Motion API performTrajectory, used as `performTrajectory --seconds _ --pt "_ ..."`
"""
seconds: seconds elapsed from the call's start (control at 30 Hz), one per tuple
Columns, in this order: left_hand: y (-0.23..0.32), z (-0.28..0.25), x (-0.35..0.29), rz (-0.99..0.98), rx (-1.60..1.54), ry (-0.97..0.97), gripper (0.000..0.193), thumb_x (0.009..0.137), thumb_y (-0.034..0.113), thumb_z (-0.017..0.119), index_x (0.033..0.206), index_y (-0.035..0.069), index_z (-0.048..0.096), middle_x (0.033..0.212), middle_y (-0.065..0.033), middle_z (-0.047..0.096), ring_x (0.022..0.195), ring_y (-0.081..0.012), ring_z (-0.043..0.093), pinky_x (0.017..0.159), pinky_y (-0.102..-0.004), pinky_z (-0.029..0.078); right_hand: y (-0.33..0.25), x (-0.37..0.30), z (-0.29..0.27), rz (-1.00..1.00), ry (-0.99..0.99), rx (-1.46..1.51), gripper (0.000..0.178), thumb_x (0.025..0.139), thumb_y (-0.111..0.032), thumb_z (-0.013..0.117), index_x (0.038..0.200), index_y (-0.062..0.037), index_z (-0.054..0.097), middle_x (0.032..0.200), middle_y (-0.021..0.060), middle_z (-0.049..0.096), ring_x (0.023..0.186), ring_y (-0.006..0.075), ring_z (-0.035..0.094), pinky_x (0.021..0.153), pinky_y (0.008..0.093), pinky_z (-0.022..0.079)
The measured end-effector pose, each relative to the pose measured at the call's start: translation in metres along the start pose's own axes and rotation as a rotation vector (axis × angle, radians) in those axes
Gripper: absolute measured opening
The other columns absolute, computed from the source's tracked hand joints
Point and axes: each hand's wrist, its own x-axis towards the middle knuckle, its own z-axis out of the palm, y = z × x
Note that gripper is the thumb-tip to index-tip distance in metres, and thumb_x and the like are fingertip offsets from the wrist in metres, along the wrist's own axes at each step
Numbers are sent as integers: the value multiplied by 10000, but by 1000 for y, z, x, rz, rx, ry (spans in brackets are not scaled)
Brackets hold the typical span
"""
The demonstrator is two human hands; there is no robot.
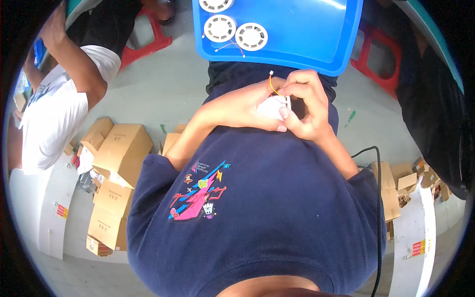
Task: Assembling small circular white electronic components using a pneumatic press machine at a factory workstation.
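My left hand (243, 106) is closed around a white plastic part (271, 107) in front of my belly. Red and yellow wires (271, 84) rise from the part and end in a small white connector. My right hand (310, 105) is closed on the part's right edge, thumb and bent fingers on it; much of the part is hidden between the hands. Just beyond my hands a blue tray (277, 60) holds several round white vented housings (251, 36), some with thin wires and small connectors.
At the left a person in a white shirt (59, 106) sits near a red stool (148, 42). Another red stool (378, 59) and a dark-clothed person (430, 114) are on the right. Cardboard boxes (121, 148) stand behind me on both sides. A black cable (379, 208) runs past my right arm.
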Motion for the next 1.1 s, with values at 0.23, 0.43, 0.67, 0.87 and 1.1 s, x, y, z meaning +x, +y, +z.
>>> performTrajectory --seconds 0.23,0.43,0.67,0.87,1.1 --pt "-10 4 -8 179 302 171 663 794 275 847 1310 8 528 1194 -138 582 1109 -255 581 977 -363 463 -6 -14 -14 120 -85 -124 440 713 -148 822 1118 -50 680 1140 130 573 1014 277 579 879 393 496" --pt "14 13 -12 101 389 259 624 813 281 840 1307 37 547 1178 -149 591 1108 -295 610 978 -381 475 -21 -21 -11 479 11 231 403 846 -88 771 1221 -29 635 1200 127 555 1058 216 606 902 332 529" --pt "20 12 -12 23 304 318 577 776 160 834 1281 35 584 1278 -107 643 1125 -201 628 971 -343 499 -28 5 -39 497 331 1385 290 1008 -339 531 908 -67 544 922 83 503 817 216 514 730 343 447" --pt "35 13 -7 134 130 418 592 746 64 863 1251 53 554 1377 -159 612 1196 -206 604 1018 -345 490 -31 17 -39 420 247 1328 288 1013 -333 532 987 -47 552 872 58 504 787 199 510 720 333 439" --pt "45 9 1 249 203 409 546 762 20 849 1209 61 538 1370 -162 599 1184 -205 601 985 -345 504 -34 16 -33 503 110 555 415 966 -159 660 1324 0 521 1172 119 594 1081 178 583 939 323 490"
